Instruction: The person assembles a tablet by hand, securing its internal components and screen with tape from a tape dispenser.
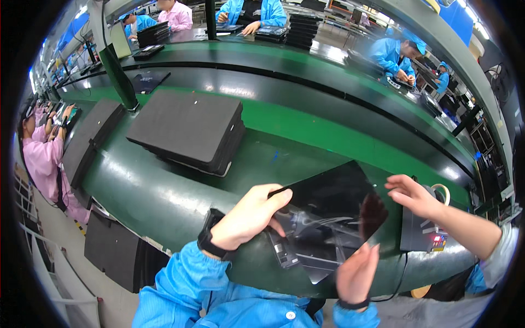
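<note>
Blue sleeves frame two bare hands holding a glossy black panel (pixel 328 213) above the green workbench (pixel 164 191). Left hand (pixel 249 216) pinches its upper left edge; right hand (pixel 356 273) presses flat, fingers together, against its lower right edge. Another person's hand (pixel 411 194) reaches in just beside the panel's right corner.

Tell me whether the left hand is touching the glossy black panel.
Touching. The head view shows the left hand with its fingers laid over the left edge of the glossy black panel, thumb underneath, no gap between them.
</note>
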Tool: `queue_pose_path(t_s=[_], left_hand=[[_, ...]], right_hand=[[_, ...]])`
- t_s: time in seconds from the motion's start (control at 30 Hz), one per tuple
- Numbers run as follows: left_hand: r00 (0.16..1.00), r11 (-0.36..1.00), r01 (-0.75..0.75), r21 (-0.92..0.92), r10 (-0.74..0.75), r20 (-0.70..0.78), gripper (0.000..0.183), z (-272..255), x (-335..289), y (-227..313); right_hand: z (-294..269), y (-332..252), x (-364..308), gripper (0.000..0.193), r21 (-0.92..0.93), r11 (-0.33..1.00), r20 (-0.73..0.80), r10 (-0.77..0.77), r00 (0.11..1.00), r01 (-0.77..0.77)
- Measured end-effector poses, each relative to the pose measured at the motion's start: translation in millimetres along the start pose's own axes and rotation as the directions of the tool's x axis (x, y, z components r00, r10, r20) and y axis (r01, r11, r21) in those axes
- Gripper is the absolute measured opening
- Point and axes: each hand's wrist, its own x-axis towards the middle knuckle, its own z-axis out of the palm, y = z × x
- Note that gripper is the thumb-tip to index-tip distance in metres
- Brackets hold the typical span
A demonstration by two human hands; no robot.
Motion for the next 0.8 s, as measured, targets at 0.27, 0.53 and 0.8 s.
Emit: queue_pose_path(t_s=[0.27,0.53,0.8], left_hand=[[0.992,0.974,-0.04,0.222,0.012,0.123,0.03,10.3,-18.7,-17.6],[0.989,0.924,-0.133,0.358,0.147,-0.011,0.026,10.2,-40.0,-50.1],[0.99,0.982,0.132,0.131,-0.124,-0.067,0.025,-2.3,-28.4,-36.2]], right_hand=[[25.8,-9.2,45.7,0.047,-0.205,0.951,-0.802,-0.026,0.597,-0.233],[-35.3,-93.3,175.2,0.029,-0.604,0.044,-0.584,0.655,0.479,-0.796],[-13.5,-89.0,188.5,0.023,-0.441,-0.065,-0.766,0.548,0.337,-0.895]])
